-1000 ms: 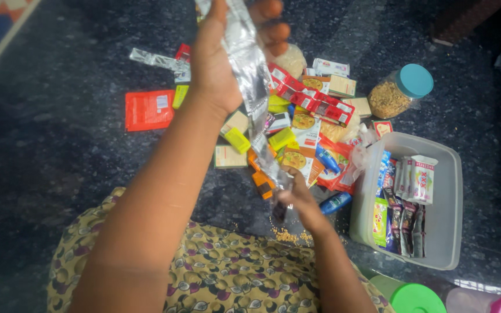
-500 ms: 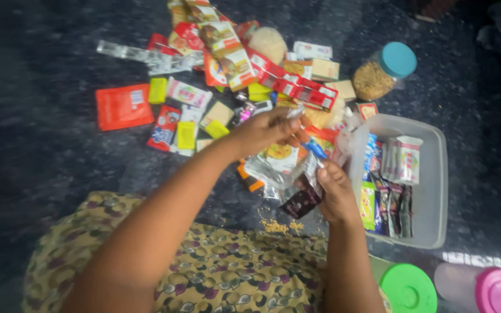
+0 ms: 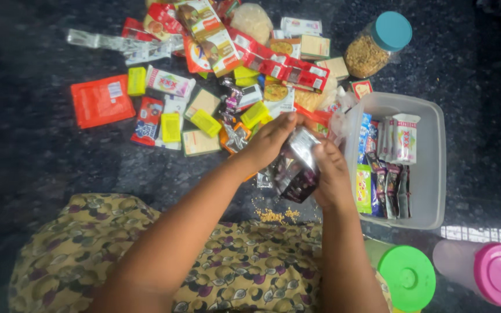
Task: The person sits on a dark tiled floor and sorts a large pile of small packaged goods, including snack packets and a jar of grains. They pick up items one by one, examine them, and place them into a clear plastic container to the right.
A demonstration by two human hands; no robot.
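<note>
Both of my hands hold a folded strip of silver and dark sachets [image 3: 294,168] over the dark floor. My left hand [image 3: 271,139] pinches its upper end, and my right hand [image 3: 330,174] grips its right side. A clear plastic box [image 3: 430,168] with several sachets and packets standing in it sits just right of my right hand. A small spill of yellow grains [image 3: 273,215] lies on the floor under the strip.
Many small packets, boxes and soap bars [image 3: 204,87] are scattered on the floor ahead. A grain jar with a teal lid [image 3: 378,45] lies at the back right. Green-lidded [image 3: 406,272] and pink-lidded [image 3: 497,272] containers stand at the lower right.
My left hand came down from high in front of me, and the long silver strip it stretched is now gathered into a folded bundle between both hands.
</note>
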